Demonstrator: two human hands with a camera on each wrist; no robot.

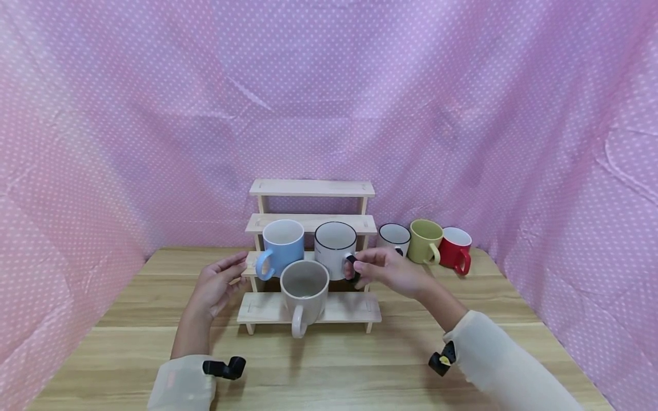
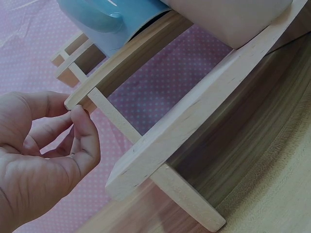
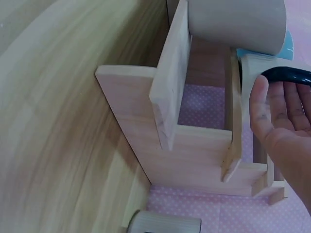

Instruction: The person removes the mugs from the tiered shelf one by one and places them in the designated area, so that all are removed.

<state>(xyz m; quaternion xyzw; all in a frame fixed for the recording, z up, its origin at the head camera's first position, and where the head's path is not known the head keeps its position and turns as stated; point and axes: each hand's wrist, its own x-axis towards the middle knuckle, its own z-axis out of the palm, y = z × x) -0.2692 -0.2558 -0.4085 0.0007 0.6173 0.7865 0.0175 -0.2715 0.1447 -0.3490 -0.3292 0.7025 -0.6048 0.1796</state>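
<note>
My left hand [image 1: 217, 284] pinches the left end of the second-lowest step of a wooden tiered rack [image 2: 141, 160] between thumb and index finger. By its black handle, my right hand [image 1: 392, 270] holds a white mug with a black rim [image 1: 329, 251], which is at that same step's right side. A light blue mug [image 1: 288, 254] sits on the step's left part, its handle turned left and forward. On the lowest step stands a beige mug [image 1: 313, 302], handle toward me. In the right wrist view, the fingers are behind the black handle [image 3: 286, 74] and the thumb is beside it.
Right of the rack, a smaller white mug with a dark rim [image 1: 394, 233], an olive-green mug [image 1: 424, 245] and a red mug [image 1: 452, 254] stand on the wooden table [image 1: 411, 365]. A pink dotted cloth [image 1: 329, 85] hangs behind and at both sides.
</note>
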